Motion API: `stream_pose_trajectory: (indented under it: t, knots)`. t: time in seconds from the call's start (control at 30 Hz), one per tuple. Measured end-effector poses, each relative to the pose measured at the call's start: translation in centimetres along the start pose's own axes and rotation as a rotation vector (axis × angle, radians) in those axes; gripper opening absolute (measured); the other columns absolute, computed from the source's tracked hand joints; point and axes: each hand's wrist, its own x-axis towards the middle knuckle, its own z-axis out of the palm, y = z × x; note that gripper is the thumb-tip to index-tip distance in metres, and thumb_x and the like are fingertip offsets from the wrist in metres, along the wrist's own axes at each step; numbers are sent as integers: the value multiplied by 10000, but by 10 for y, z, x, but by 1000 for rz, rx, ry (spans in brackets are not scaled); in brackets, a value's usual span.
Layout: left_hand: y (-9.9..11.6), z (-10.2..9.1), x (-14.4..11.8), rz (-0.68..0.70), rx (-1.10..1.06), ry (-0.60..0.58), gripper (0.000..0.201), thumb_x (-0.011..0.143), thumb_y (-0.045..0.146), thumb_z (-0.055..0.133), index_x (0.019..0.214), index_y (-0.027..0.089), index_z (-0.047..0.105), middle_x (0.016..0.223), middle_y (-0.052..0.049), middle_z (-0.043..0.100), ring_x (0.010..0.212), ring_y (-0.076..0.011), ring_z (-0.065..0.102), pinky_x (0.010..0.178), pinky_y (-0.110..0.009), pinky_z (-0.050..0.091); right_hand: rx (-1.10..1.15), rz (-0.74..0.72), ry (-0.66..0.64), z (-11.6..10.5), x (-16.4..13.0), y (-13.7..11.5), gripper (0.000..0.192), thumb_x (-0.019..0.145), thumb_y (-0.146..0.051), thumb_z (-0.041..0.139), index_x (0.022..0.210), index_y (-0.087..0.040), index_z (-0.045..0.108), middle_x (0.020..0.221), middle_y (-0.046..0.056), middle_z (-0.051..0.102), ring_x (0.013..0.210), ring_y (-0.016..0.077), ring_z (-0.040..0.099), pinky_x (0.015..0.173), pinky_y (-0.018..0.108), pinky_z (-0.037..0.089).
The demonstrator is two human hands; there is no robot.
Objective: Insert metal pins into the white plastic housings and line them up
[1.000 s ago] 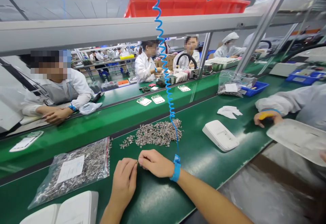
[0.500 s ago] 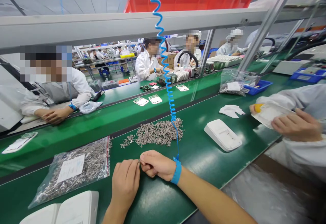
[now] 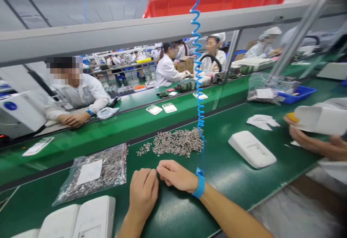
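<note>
My left hand [image 3: 143,189] is closed, its knuckles up and its fingers curled over the green bench. Right beside it, my right hand [image 3: 176,176] pinches with thumb and forefinger, the fingertips of both hands almost meeting. Whatever lies between the fingers is too small or hidden to make out. A blue wrist strap [image 3: 200,184] circles my right wrist, joined to a coiled blue cord [image 3: 197,43]. Just beyond my hands spreads a pile of small metal parts [image 3: 179,141]. To the left lies a clear plastic bag [image 3: 108,167] of similar parts with a white label.
White plastic housings [image 3: 94,216] stand at the lower left; another white housing [image 3: 252,149] lies right. Near it are a white glove [image 3: 262,121] and a blue tray [image 3: 299,94]. At the right edge, a co-worker's hands [image 3: 311,140] hold a white housing. Circuit boards [image 3: 169,107] lie on the belt.
The view has swung left, so everything sits further right. My hands remain together at the same spot. The co-worker on the right has turned the white housing in their hands.
</note>
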Motion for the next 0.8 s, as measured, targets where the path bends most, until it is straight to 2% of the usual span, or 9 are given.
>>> stream_pose_trajectory:
  t: [0.17, 0.33, 0.4, 0.47, 0.53, 0.6, 0.67, 0.73, 0.8]
  knots:
    - [-1, 5, -3, -143, 120, -33, 135, 951, 84, 482, 948, 165, 591, 801, -51, 588, 745, -189, 523, 649, -347, 329, -277, -116, 100, 0, -1, 1, 307, 931, -370, 542, 692, -184, 492, 611, -22, 518, 557, 96, 456, 531, 229, 340]
    - [-13, 13, -12, -284, 304, -129, 141, 928, 78, 493, 906, 156, 608, 834, -62, 568, 788, -216, 537, 670, -351, 348, -337, -366, 254, -4, 0, -1, 231, 841, -221, 584, 618, -185, 535, 871, 68, 667, 734, 151, 594, 595, 264, 411]
    - [-18, 16, -15, -320, 335, -160, 130, 919, 83, 506, 957, 138, 618, 884, -78, 577, 819, -229, 544, 689, -356, 366, -335, -450, 322, -9, -1, -2, 240, 812, -186, 595, 579, -188, 538, 888, 77, 681, 751, 161, 607, 589, 269, 419]
    - [-19, 17, -15, -363, 368, -170, 180, 918, 108, 524, 1075, 110, 613, 995, -114, 595, 913, -256, 558, 740, -373, 392, -321, -502, 360, -16, -1, -3, 251, 807, -179, 599, 563, -193, 543, 809, 64, 673, 700, 157, 600, 572, 272, 419]
    - [-16, 17, -14, -404, 391, -122, 279, 926, 150, 541, 1199, 102, 579, 1141, -156, 583, 1063, -303, 541, 828, -413, 402, -320, -546, 391, -25, 0, -3, 276, 818, -186, 597, 550, -195, 529, 741, 47, 650, 662, 152, 587, 568, 273, 417]
    - [-8, 17, -10, -398, 336, -22, 303, 936, 188, 554, 1235, 136, 567, 1193, -156, 569, 1126, -315, 516, 886, -441, 387, -348, -572, 434, -32, 2, -3, 289, 838, -199, 596, 556, -192, 528, 721, 37, 643, 664, 150, 589, 586, 271, 421]
    - [3, 19, -6, -328, 171, 55, 261, 945, 213, 561, 1203, 171, 572, 1137, -121, 589, 1073, -275, 533, 886, -422, 385, -406, -571, 447, -34, 5, -2, 282, 856, -214, 603, 579, -187, 560, 729, 34, 653, 685, 149, 601, 615, 269, 431]
    - [14, 21, -3, -274, -15, 64, 214, 951, 236, 571, 1160, 186, 569, 1067, -84, 611, 1000, -233, 550, 857, -383, 390, -461, -567, 401, -30, 7, 1, 269, 875, -220, 598, 609, -185, 601, 739, 33, 663, 701, 147, 607, 637, 266, 436]
    - [21, 25, -4, -281, -125, 51, 140, 958, 239, 564, 1090, 192, 568, 1006, -56, 627, 944, -213, 556, 824, -360, 388, -508, -574, 351, -22, 10, 5, 282, 899, -209, 565, 624, -184, 621, 728, 28, 657, 699, 142, 600, 655, 267, 435]
